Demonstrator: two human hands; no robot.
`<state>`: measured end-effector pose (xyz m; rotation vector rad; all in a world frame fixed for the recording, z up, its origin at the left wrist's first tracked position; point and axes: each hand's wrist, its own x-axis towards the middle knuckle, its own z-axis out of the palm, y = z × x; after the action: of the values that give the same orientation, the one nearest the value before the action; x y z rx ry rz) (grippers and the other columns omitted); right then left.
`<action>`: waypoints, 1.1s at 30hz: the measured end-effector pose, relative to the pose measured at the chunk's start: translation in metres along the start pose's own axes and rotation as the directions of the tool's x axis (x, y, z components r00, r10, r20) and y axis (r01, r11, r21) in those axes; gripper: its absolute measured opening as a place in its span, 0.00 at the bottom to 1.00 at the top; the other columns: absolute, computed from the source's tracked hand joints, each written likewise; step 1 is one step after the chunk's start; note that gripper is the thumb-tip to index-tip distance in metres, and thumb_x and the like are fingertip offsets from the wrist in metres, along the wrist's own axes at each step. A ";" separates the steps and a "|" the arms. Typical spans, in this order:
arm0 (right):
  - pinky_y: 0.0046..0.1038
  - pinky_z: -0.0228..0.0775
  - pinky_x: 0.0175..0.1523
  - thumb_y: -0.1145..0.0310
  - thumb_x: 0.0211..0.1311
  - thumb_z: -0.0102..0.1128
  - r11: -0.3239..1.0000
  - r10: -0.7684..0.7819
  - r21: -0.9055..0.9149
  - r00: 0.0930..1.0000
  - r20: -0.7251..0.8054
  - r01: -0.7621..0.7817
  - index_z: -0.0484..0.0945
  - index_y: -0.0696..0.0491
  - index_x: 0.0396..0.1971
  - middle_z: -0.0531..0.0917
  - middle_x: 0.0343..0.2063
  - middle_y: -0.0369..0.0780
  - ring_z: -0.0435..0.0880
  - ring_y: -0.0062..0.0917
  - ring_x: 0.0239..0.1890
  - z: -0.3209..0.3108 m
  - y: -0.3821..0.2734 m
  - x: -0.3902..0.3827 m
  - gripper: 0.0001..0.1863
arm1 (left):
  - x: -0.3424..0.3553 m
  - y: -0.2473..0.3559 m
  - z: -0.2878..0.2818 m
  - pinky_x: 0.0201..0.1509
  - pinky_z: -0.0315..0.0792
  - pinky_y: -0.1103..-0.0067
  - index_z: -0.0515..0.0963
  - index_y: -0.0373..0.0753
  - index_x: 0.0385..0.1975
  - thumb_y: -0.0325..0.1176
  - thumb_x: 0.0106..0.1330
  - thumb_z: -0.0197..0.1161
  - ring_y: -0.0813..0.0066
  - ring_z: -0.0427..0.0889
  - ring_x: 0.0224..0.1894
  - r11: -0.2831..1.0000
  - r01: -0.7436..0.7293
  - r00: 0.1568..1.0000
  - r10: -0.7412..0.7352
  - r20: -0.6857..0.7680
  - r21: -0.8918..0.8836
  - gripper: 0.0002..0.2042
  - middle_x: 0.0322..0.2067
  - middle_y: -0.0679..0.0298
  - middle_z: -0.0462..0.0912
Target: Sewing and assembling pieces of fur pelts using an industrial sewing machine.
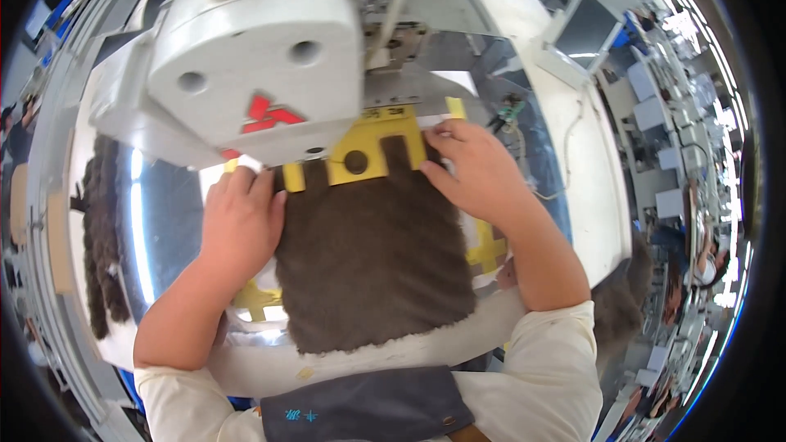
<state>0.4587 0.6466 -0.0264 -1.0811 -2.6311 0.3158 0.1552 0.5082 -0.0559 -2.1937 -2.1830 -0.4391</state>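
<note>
A brown piece of fur fabric [372, 270] lies flat in front of me, its far edge around the tabs of a yellow template plate [401, 127]. My left hand [241, 217] is at the fabric's far left corner, fingers bent together and thumb along the edge. On the far right corner, my right hand [479, 168] has its fingertips and thumb closed about the fabric's edge. Directly beyond the fabric stands a white industrial sewing machine [254, 65], whose head hides part of the plate and the left fingertips' surroundings.
Strips of dark fur [102, 237] hang at the table's left side. Yellow tape [491, 250] marks the work surface. To the right are a thin cable [548, 195] and a screen panel [583, 33]. More brown fur [622, 303] lies at the lower right.
</note>
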 end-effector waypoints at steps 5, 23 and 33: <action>0.42 0.73 0.58 0.63 0.59 0.70 1.000 0.007 0.005 0.999 0.042 -0.007 0.83 0.63 0.49 0.79 0.49 0.48 0.80 0.47 0.53 -0.014 -0.007 0.003 0.23 | 0.006 0.001 -0.005 0.49 0.74 0.62 0.82 0.38 0.48 0.35 0.64 0.68 0.55 0.79 0.43 0.999 -0.036 0.999 0.036 -0.034 -0.023 0.15 0.37 0.56 0.77; 0.39 0.74 0.46 0.60 0.61 0.71 0.990 0.085 0.127 0.985 -0.150 -0.066 0.86 0.61 0.39 0.81 0.35 0.45 0.81 0.41 0.40 0.012 0.001 0.007 0.17 | -0.008 -0.318 -0.059 0.60 0.77 0.60 0.85 0.30 0.44 0.38 0.63 0.62 0.45 0.86 0.53 0.650 0.719 0.673 -0.740 -0.011 0.246 0.18 0.47 0.42 0.86; 0.40 0.75 0.52 0.60 0.61 0.71 0.991 0.088 0.108 0.986 -0.143 -0.073 0.86 0.60 0.39 0.83 0.39 0.47 0.82 0.44 0.46 0.004 0.000 0.001 0.17 | -0.002 -0.183 -0.163 0.54 0.75 0.62 0.81 0.37 0.52 0.26 0.63 0.60 0.44 0.81 0.48 0.846 0.533 0.433 -0.291 -0.853 -0.019 0.17 0.45 0.47 0.82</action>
<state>0.4570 0.6469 -0.0303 -1.1339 -2.4188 0.3685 -0.0548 0.4773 0.0667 -0.8837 -1.9587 -0.9186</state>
